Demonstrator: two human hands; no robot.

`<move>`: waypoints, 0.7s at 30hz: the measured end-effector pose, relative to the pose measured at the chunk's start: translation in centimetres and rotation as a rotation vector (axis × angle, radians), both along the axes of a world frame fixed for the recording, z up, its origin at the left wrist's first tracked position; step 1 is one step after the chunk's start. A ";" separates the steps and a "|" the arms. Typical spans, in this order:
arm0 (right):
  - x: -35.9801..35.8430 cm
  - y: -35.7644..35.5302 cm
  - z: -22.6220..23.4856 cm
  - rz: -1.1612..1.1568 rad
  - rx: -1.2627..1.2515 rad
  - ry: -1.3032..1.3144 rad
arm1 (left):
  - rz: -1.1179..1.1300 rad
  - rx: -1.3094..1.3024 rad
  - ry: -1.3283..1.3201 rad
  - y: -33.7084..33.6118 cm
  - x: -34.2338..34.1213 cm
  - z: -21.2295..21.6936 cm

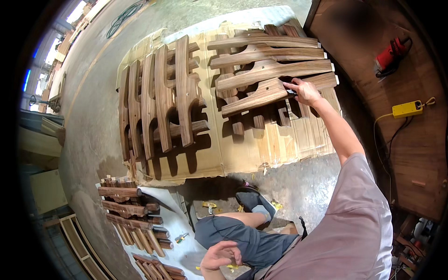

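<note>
My right hand (305, 92) reaches out to the nearest wooden furniture part (261, 96) of the right-hand stack. Its fingers are bent against the part's upper edge, near the middle, around a small dark item I cannot make out. That part is curved, brown and grained, with a small dark hole. Behind it, similar parts (275, 71) lie crosswise on other wooden pieces. My left hand (221, 255) hangs above my lap with fingers loosely bent and apart, nothing in it.
Another stack of curved parts (163, 100) stands left on the cardboard (219, 161). Turned wooden pieces (126, 208) lie on a white sheet at lower left, near a small screwdriver (181, 238). At right are a red power tool (391, 55) and a yellow power box (407, 109) with cables.
</note>
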State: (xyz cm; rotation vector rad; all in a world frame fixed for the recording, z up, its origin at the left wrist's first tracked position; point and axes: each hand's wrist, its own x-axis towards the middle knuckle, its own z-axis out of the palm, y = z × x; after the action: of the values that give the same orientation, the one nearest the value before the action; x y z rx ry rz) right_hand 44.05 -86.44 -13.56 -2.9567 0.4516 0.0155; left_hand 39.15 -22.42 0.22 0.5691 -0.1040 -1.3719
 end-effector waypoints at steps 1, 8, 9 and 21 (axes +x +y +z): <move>0.7 -0.2 0.0 -0.002 -0.004 0.008 | 0.004 0.005 0.004 0.0 0.1 0.0; 3.4 -1.2 0.1 -0.057 -0.011 0.045 | 0.025 -0.033 -0.013 0.2 0.0 -0.5; 3.7 -1.3 0.0 -0.040 -0.065 -0.039 | 0.033 -0.048 -0.009 0.1 -0.2 -0.5; 5.3 2.2 0.4 -0.238 -0.076 -0.199 | 0.342 0.053 -0.110 0.6 -2.9 0.7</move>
State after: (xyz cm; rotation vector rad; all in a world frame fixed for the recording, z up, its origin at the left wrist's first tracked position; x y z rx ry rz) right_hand 49.32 -84.19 -13.11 -2.9155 0.7850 -0.3259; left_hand 36.26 -21.86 0.90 0.6735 -0.0565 -1.0138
